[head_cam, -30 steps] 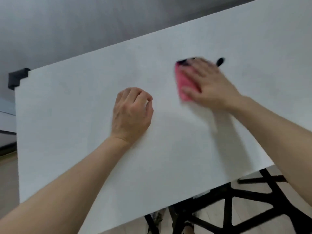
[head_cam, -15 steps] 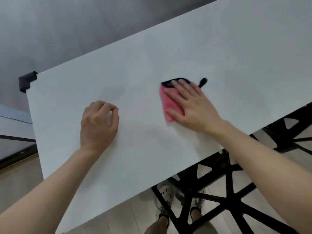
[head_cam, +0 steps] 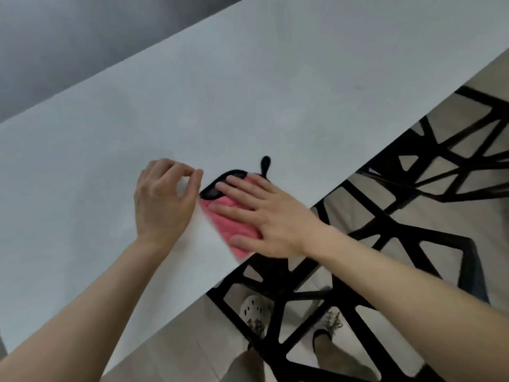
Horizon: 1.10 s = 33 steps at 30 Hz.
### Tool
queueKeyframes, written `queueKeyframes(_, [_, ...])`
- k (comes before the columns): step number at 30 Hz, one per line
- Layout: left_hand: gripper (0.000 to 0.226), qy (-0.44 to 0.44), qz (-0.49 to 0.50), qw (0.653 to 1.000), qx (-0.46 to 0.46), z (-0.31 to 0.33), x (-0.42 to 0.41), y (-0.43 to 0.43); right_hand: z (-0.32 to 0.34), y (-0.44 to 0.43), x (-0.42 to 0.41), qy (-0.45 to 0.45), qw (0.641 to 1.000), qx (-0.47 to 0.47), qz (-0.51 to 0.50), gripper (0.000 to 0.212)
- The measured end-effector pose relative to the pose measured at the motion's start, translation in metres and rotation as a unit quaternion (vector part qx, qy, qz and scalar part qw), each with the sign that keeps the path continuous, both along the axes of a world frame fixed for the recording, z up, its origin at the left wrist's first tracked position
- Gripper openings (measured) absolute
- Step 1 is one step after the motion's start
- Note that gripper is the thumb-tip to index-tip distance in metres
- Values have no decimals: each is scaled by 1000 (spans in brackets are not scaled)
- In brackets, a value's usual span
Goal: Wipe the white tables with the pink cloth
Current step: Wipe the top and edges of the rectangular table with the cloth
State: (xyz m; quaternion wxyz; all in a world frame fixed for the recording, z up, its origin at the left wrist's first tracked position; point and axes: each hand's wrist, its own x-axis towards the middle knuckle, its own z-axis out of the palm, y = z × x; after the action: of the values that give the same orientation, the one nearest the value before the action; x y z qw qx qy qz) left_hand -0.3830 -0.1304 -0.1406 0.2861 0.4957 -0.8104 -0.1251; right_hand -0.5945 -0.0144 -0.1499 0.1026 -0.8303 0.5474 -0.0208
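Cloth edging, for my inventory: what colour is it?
Black trim on the pink cloth, clearest in the head view.

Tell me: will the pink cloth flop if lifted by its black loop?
Probably floppy: the pink cloth lies flat under the right hand, ribbed and soft-looking. Likely light, sliding easily on the smooth white table. Its black loop seems thin, so it would dangle.
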Motion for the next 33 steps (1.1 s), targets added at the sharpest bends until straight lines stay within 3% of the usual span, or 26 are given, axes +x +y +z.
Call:
queueKeyframes(2, [22,3,-36,999,-3,-1,-22,5,4,3,-89,20,990,5,-138,74])
queueKeyframes(5, [17,-11,-96,995,-7,-1,-52,19,9,8,-208,57,918,8,-393,85])
queueKeyframes(8, [12,-22,-122,992,-6,-1,-79,31,-4,-3,-206,65,871,-23,-487,78])
queueKeyframes(10, [12,-24,-113,993,-1,0,-98,36,-9,-8,-159,65,908,-63,-408,75])
queueKeyframes(12, [12,-26,-102,994,7,3,-121,41,-11,-2,-116,36,967,-61,-245,70])
queueKeyframes(15, [12,-36,-74,997,7,12,-157,49,-10,19,-119,12,996,-41,-80,67])
queueKeyframes(17, [15,-51,-62,997,14,15,-180,54,-7,15,-179,3,996,-24,-84,69])
queueKeyframes(19, [27,-80,-65,994,38,15,-201,60,-3,4,-258,16,984,-9,-175,72])
queueKeyframes(22, [69,-154,-84,980,89,18,-230,68,1,-10,-356,38,939,-9,-342,81])
queueKeyframes(24, [98,-198,-70,971,115,26,-245,68,-3,-22,-358,41,915,-3,-402,83])
queueKeyframes(26, [117,-230,-48,961,144,36,-255,65,-2,-26,-313,58,935,-7,-349,76])
queueKeyframes(28, [126,-269,-38,946,179,48,-265,60,0,-15,-267,50,983,7,-174,68])
queueKeyframes(30, [129,-307,-30,928,209,58,-275,57,2,1,-258,40,999,14,-13,65])
queueKeyframes(31, [129,-325,-26,920,217,61,-280,56,4,-1,-276,37,999,11,26,66])
queueKeyframes(33, [129,-350,-20,908,232,66,-291,58,8,-19,-334,43,999,8,-10,73])
